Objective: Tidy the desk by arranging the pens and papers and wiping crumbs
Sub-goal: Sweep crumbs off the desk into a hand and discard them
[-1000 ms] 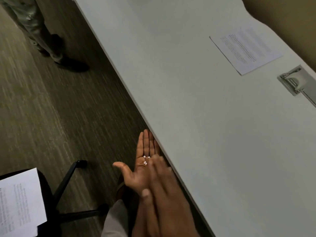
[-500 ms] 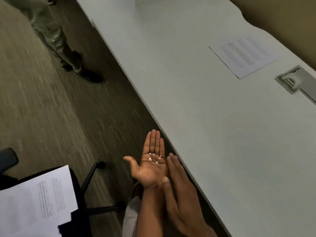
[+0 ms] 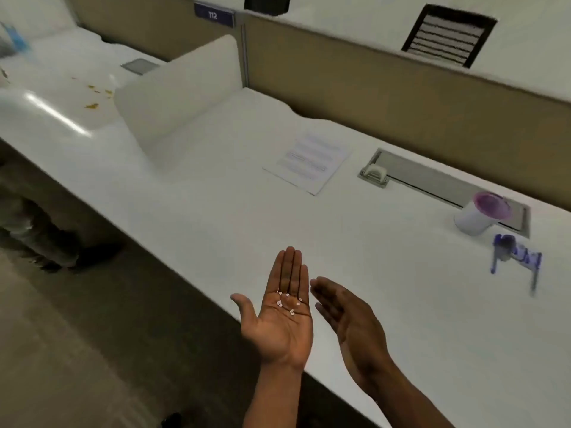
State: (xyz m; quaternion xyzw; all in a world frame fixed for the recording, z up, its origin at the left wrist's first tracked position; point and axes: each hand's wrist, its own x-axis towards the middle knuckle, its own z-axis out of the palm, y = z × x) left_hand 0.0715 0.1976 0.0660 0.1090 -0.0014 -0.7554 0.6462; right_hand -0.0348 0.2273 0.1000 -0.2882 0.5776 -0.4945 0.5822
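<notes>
Left hand [image 3: 285, 316]: palm up, fingers straight and together, held at the front edge of the desk [image 3: 216, 217]; carries several small white crumbs [image 3: 289, 304] on the palm. Right hand [image 3: 349, 329]: fingers straight, relaxed, holding nothing, just beside the left, over the desk. Paper sheet [image 3: 309, 162]: flat on the desk, well beyond the hands. White cup [image 3: 480, 216]: purple inside, far right, by a recessed tray [image 3: 432, 180]. Blue pens [image 3: 516, 257]: blurred, near the cup. Yellow crumbs [image 3: 92, 100]: neighbouring desk, past the divider [image 3: 179, 94].
</notes>
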